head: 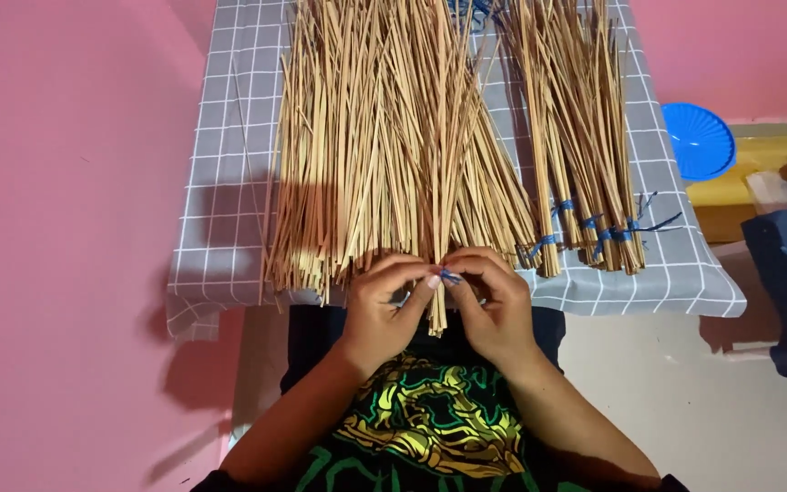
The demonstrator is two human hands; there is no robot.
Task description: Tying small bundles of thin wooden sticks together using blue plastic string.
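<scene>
From the head camera: both hands meet at the table's near edge. The left hand (383, 305) and right hand (492, 305) pinch a blue tie (449, 275) around a small bundle of sticks (437, 305), fingers closed on it. Behind lies the loose stick pile (375, 137) on a grey checked cloth (220, 182); tied bundles (585, 164) sit to the right.

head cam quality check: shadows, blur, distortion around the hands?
Head view: hard light from the right throws dark shadows of the sticks and arms leftward onto the cloth and pink wall; left hand and right hand evenly lit, fairly sharp, slight softness at the blue tie; wide-angle bowing at the edges; no glare.
</scene>
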